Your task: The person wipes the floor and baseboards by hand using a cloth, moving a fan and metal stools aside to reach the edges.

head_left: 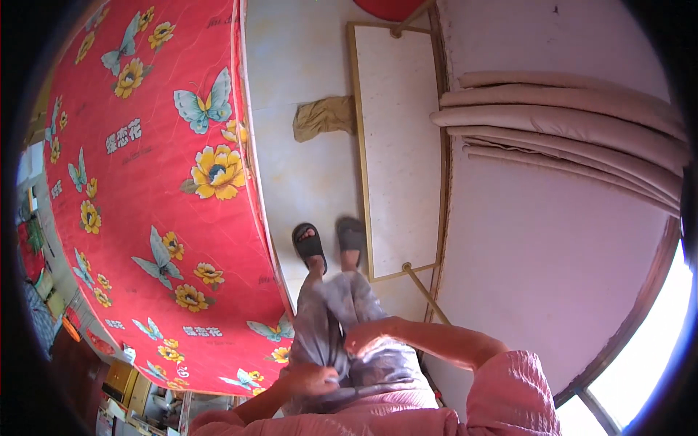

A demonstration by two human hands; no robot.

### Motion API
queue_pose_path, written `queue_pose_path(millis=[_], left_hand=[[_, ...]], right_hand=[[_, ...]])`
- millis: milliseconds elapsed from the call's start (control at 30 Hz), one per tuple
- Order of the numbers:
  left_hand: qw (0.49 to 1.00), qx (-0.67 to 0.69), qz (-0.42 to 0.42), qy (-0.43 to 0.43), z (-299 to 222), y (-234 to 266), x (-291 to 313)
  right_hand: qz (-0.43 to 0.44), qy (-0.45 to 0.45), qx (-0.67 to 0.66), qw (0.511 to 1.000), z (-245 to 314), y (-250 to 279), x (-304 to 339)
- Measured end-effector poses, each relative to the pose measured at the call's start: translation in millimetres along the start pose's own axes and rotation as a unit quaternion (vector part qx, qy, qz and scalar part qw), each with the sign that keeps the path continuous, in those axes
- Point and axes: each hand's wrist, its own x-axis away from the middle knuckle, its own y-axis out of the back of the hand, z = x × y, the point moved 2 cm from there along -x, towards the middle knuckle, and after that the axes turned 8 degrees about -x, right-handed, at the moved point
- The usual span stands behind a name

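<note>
At the near middle, mottled grey trousers [382,367] run lengthwise near to far beneath the right hand [366,336], the farther one, and the left hand [311,379], fingers curled, whether gripping I cannot tell, with a red flowered cover [156,196] to the left.

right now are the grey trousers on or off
On: the grey trousers cover both legs from the lap down, and bare ankles show below them, above the black slippers.

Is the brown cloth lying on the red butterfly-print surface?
No, the brown cloth lies on the pale floor, at the edge of the white board.
</note>
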Motion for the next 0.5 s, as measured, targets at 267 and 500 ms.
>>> queue_pose_path(millis=[267, 500], left_hand=[[0.947, -0.054, 0.248, -0.194, 4.2, 4.8, -100.4], [0.953, -0.196, 0.095, -0.211, 14.9, 177.8, -217.9]], right_hand=[[0.296, -0.058, -0.005, 0.954, -28.0, -28.5, -35.8], [0.157, 0.001, -0.171, 0.973, -80.0, 185.0, -0.4]])
